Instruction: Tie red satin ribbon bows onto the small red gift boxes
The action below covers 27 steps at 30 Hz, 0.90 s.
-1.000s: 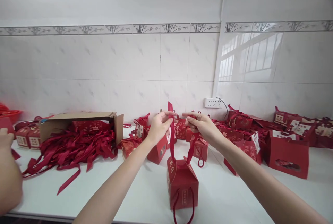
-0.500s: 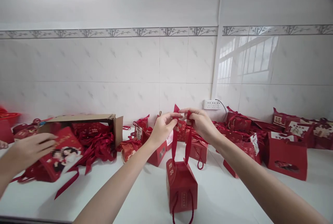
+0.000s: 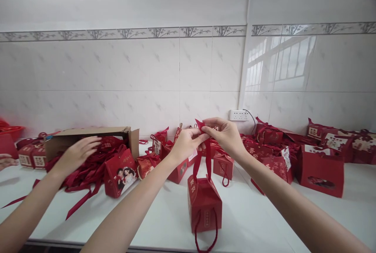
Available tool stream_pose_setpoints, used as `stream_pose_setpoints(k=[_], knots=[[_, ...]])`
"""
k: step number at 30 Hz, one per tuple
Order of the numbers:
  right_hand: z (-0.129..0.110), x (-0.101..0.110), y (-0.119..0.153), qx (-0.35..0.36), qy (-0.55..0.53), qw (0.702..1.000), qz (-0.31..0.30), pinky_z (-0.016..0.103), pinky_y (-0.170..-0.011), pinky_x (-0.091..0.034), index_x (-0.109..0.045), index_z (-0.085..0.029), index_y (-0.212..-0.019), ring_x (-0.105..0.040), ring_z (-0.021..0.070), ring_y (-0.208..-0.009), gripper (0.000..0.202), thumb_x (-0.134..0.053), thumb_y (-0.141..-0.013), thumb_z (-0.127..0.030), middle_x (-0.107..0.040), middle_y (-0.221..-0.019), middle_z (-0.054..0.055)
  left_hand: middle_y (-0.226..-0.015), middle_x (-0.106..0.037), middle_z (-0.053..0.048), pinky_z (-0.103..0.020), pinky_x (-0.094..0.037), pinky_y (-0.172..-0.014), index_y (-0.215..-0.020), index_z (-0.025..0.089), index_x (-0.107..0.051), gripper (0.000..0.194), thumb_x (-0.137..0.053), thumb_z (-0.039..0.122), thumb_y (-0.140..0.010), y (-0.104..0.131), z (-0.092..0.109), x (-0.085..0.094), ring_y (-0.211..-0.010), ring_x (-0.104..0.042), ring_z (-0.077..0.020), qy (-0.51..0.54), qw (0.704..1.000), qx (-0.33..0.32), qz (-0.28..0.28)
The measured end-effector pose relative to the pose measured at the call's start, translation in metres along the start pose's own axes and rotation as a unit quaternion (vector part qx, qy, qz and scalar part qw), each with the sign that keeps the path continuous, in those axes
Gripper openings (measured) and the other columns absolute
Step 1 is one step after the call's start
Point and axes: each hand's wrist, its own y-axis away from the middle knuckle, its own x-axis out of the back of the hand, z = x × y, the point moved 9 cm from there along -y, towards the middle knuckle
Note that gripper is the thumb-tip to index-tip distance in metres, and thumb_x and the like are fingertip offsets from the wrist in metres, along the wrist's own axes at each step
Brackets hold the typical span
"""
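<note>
Straight ahead a small red gift box [image 3: 205,210] stands on the white table, with gold lettering and a red cord handle [image 3: 216,229] hanging on its near side. A dark red ribbon [image 3: 208,158] rises from its top in two strands. Above the box, my left hand [image 3: 188,143] pinches the ribbon where the strands meet. Close against it, my right hand [image 3: 225,133] is closed on the ribbon too, its fingertips touching those of the left. One pointed ribbon end sticks up between the hands. Fingers partly hide the crossing of the strands.
At left, a co-worker's hand [image 3: 78,153] reaches over a cardboard box [image 3: 133,143] spilling red ribbons. A red box with a printed couple [image 3: 121,172] stands beside it. More red boxes [image 3: 321,170] crowd the right. A white power strip [image 3: 238,115] is by the wall.
My hands have come together, bringing the ribbon strands to one point. The co-worker's hand has let go of the couple-printed box, now standing further right, and moved over the ribbons.
</note>
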Motion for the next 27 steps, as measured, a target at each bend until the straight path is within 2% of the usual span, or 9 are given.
stream_pose_setpoints(k=[3,7,9,12,15,17,20,23,27], knots=[[0.006,0.003,-0.002,-0.019,0.029,0.999,0.002,0.036,-0.077,-0.05,-0.062,-0.019,-0.109,-0.063,0.0212,-0.089,0.046,-0.068,-0.071,-0.044,-0.065,-0.106,0.01,-0.05,-0.055,0.003,-0.022,-0.039,-0.052,-0.069,0.015,-0.064,0.031,-0.063,0.045,-0.076,0.0,0.004,0.0,-0.047,-0.049,-0.0083,-0.001,1.0,0.005,-0.001],[0.019,-0.012,0.0,-0.066,-0.017,0.993,-0.095,0.031,-0.064,-0.047,-0.064,-0.015,-0.075,-0.061,0.0172,-0.067,0.036,-0.059,-0.077,-0.05,-0.066,-0.073,0.007,-0.051,-0.058,0.002,-0.021,-0.04,-0.051,-0.068,0.014,-0.063,0.028,-0.066,0.041,-0.075,0.001,0.0,-0.003,-0.046,-0.051,-0.0079,0.021,1.0,0.02,-0.009],[0.017,-0.004,0.002,-0.046,-0.023,0.997,-0.053,0.03,-0.061,-0.045,-0.061,-0.015,-0.065,-0.057,0.0147,-0.06,0.034,-0.061,-0.076,-0.048,-0.063,-0.063,0.003,-0.054,-0.06,0.001,-0.02,-0.041,-0.049,-0.073,0.014,-0.063,0.025,-0.066,0.039,-0.075,0.001,-0.01,-0.003,-0.047,-0.053,-0.0077,0.105,0.993,0.054,0.003],[0.005,0.011,0.014,0.035,0.018,0.998,0.056,0.03,-0.064,-0.045,-0.062,-0.017,-0.067,-0.056,0.0148,-0.063,0.026,-0.062,-0.077,-0.041,-0.061,-0.065,0.002,-0.066,-0.063,0.0,-0.017,-0.044,-0.05,-0.077,0.014,-0.062,0.017,-0.068,0.029,-0.073,0.003,-0.029,-0.002,-0.055,-0.057,-0.0067,0.267,0.955,0.109,0.063],[-0.006,0.005,0.034,0.125,0.06,0.988,0.062,0.033,-0.077,-0.045,-0.066,-0.02,-0.066,-0.057,0.0189,-0.083,0.021,-0.066,-0.074,-0.039,-0.06,-0.083,0.005,-0.07,-0.064,0.0,-0.018,-0.048,-0.059,-0.075,0.013,-0.061,0.013,-0.068,0.024,-0.074,0.005,-0.037,0.0,-0.059,-0.059,-0.0062,0.311,0.939,0.118,0.089],[0.0,-0.006,0.042,0.128,0.029,0.991,0.017,0.035,-0.085,-0.044,-0.067,-0.02,-0.062,-0.055,0.0212,-0.097,0.028,-0.064,-0.076,-0.044,-0.058,-0.095,0.007,-0.069,-0.064,0.0,-0.02,-0.049,-0.061,-0.074,0.013,-0.06,0.016,-0.065,0.029,-0.076,0.006,-0.03,0.002,-0.059,-0.058,-0.0073,0.25,0.962,0.078,0.075],[0.027,-0.013,0.043,0.039,-0.1,0.994,-0.013,0.033,-0.086,-0.045,-0.065,-0.02,-0.068,-0.057,0.0196,-0.095,0.034,-0.056,-0.081,-0.05,-0.059,-0.096,0.005,-0.074,-0.068,-0.003,-0.024,-0.049,-0.069,-0.078,0.014,-0.063,0.019,-0.062,0.034,-0.079,0.009,-0.008,0.003,-0.069,-0.062,-0.0117,0.084,0.995,-0.025,0.039],[0.05,-0.019,0.04,-0.046,-0.193,0.979,-0.045,0.03,-0.075,-0.048,-0.061,-0.021,-0.085,-0.059,0.0159,-0.08,0.033,-0.066,-0.073,-0.051,-0.062,-0.088,0.003,-0.086,-0.07,-0.004,-0.026,-0.049,-0.073,-0.085,0.017,-0.066,0.02,-0.057,0.035,-0.082,0.015,0.005,0.001,-0.079,-0.064,-0.0155,-0.049,0.995,-0.088,0.026],[0.054,-0.031,0.041,-0.074,-0.226,0.963,-0.13,0.029,-0.075,-0.048,-0.06,-0.02,-0.085,-0.06,0.0144,-0.078,0.034,-0.074,-0.066,-0.044,-0.064,-0.083,0.002,-0.082,-0.071,-0.001,-0.024,-0.049,-0.069,-0.086,0.021,-0.066,0.017,-0.053,0.032,-0.085,0.021,0.009,0.002,-0.076,-0.065,-0.0145,-0.127,0.984,-0.114,0.044]])
